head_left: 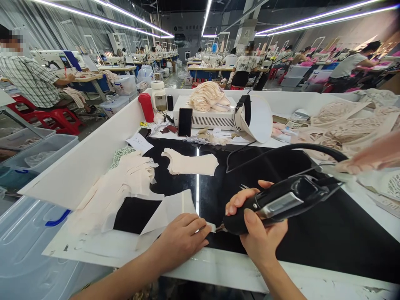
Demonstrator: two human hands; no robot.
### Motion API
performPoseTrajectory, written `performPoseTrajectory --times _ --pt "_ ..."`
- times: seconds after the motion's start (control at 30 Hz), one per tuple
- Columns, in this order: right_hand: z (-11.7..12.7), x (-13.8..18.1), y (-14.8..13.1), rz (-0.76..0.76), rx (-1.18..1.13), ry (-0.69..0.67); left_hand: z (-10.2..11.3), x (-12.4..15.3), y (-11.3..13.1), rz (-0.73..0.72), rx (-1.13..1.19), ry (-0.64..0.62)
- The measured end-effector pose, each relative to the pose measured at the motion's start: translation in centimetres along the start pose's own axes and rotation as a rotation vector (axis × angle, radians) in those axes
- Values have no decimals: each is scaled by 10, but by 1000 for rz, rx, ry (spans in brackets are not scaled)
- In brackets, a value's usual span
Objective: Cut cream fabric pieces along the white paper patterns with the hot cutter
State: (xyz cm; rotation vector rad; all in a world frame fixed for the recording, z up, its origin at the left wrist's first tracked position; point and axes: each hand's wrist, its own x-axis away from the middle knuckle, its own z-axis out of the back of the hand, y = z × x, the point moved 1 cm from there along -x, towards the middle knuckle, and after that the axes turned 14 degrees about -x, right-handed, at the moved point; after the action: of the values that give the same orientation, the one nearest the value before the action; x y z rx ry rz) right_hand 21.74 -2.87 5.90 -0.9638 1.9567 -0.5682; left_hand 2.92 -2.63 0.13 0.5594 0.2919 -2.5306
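My right hand [259, 225] is wrapped round a black corded hand tool [281, 202], its tip pointing left and down at the black glossy worktop [312, 237]. My left hand [183, 239] lies knuckles up on a pale cloth piece [168, 210] and pinches its edge right beside the tool tip. A stack of cut cream pieces [190, 163] lies further back. A loose heap of cut pieces [125, 179] spreads at the left.
White walls [93, 154] ring the bench. At the back stand a white box [212, 118] with folded cloth on it, a phone [185, 121], a red bottle [146, 107] and a white visor [254, 116]. Lace fabric [346, 125] piles at right. Someone's blurred hand [375, 156] reaches in.
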Motion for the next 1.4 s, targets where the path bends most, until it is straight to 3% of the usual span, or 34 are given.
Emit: performPoseTrajectory --times 0.43,1.0,1.4 --pt "1 0 -3 26 -11 -9 15 6 -11 9 13 -11" --pt "-3 -7 -8 23 -24 34 3 12 -12 6 24 -36" --pt "-18 -16 17 29 -37 15 1 11 -9 18 20 -16"
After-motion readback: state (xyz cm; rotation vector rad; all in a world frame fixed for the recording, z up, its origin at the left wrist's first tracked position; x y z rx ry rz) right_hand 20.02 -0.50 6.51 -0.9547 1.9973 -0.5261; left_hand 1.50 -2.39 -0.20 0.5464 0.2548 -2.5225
